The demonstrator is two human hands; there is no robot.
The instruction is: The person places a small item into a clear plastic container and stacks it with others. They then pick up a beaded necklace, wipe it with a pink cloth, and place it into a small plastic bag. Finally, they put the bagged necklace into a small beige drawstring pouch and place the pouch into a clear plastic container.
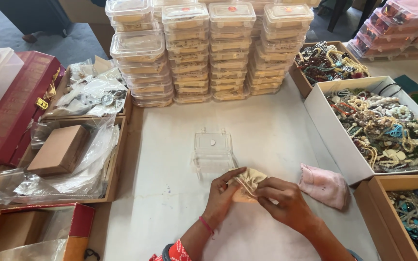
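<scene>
Lower centre of frame: left hand (222, 192) and right hand (280, 200) both pinching beige pouch (249, 180) between them (equally near); open clear box (212, 151) lying just above.

left hand (221, 195): thin pink wristband (206, 225) | left sleeve (176, 252): red, white-patterned | right hand (286, 203): bare, no rings
</scene>
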